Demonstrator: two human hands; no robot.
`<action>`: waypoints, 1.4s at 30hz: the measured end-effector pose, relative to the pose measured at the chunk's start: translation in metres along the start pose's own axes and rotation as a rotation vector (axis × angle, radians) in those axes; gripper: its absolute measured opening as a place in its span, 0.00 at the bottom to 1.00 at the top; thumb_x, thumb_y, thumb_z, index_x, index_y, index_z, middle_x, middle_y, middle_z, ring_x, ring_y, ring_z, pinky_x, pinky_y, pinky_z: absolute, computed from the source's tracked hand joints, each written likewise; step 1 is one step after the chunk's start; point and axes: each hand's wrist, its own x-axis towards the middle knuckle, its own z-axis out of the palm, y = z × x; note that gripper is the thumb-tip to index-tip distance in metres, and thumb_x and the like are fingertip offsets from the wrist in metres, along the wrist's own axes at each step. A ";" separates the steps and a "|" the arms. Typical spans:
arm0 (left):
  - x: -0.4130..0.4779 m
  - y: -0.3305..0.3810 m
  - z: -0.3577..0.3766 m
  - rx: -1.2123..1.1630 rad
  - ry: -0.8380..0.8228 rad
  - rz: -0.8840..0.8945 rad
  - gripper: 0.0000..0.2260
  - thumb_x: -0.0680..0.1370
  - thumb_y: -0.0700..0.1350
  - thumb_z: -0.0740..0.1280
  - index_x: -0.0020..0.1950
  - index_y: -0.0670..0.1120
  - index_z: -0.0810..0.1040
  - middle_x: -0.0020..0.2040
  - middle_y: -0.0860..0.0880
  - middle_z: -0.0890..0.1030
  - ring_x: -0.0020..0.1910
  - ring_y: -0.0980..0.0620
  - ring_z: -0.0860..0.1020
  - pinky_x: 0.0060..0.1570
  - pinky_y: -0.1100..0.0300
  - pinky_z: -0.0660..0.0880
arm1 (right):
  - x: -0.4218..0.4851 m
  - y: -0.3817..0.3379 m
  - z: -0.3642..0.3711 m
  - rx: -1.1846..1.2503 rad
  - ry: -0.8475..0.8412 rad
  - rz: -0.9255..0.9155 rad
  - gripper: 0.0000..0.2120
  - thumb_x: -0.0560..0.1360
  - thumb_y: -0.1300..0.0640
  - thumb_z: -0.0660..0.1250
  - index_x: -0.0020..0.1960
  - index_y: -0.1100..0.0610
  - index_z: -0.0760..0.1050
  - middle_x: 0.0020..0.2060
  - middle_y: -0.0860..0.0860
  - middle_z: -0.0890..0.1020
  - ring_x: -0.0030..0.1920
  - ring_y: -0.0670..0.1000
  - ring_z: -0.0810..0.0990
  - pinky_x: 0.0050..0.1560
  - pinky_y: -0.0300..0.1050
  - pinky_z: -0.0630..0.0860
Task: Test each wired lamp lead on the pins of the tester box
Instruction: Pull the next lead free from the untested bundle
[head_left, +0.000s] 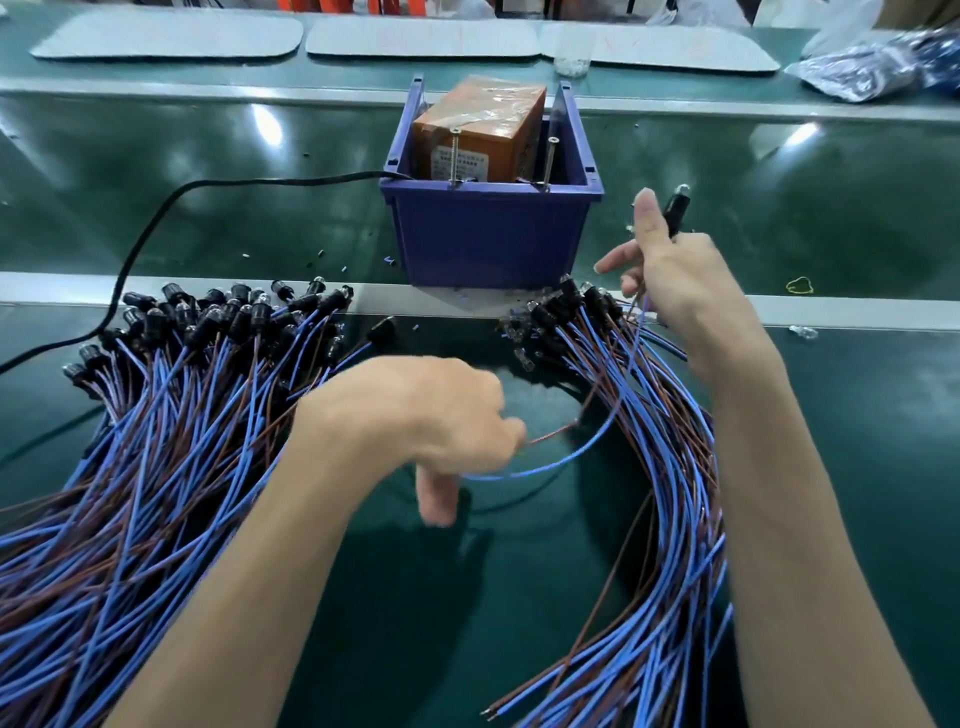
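Observation:
An orange tester box (478, 135) sits inside a blue bin (491, 236), and two upright metal pins (455, 156) rise at the bin's front rim. My right hand (675, 275) holds one lamp lead by its black lamp head (675, 208), to the right of the bin. That lead's blue and brown wires (561, 457) curve down and left to my left hand (441, 415), which pinches their ends. A large pile of lamp leads (171, 415) lies on the left. A second pile of leads (649, 467) lies on the right under my right forearm.
A black power cable (156, 218) runs from the bin to the left edge. Grey metal rails (156, 288) cross the green bench. White mats (415, 36) lie at the back, a bag of dark parts (872, 67) at the back right, a yellow rubber band (800, 286) at right.

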 end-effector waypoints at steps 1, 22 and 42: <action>-0.003 0.007 0.001 -0.053 -0.103 0.054 0.18 0.81 0.52 0.51 0.45 0.42 0.74 0.34 0.50 0.85 0.29 0.60 0.79 0.44 0.63 0.72 | 0.001 0.002 -0.001 -0.018 -0.018 -0.007 0.30 0.79 0.35 0.52 0.36 0.54 0.81 0.25 0.46 0.75 0.27 0.44 0.70 0.34 0.39 0.65; 0.008 0.040 0.023 0.182 0.162 0.324 0.18 0.80 0.54 0.58 0.35 0.46 0.63 0.33 0.52 0.63 0.34 0.47 0.66 0.36 0.58 0.63 | -0.001 0.012 0.000 -0.257 -0.238 -0.150 0.08 0.73 0.53 0.73 0.35 0.49 0.78 0.27 0.43 0.80 0.29 0.37 0.77 0.46 0.42 0.77; 0.008 -0.096 -0.011 -0.094 0.545 -0.516 0.22 0.63 0.65 0.75 0.43 0.48 0.81 0.37 0.49 0.77 0.43 0.45 0.77 0.45 0.55 0.74 | -0.013 -0.002 -0.008 -0.501 -0.094 -0.074 0.18 0.63 0.39 0.76 0.32 0.51 0.75 0.33 0.48 0.78 0.47 0.54 0.77 0.49 0.47 0.74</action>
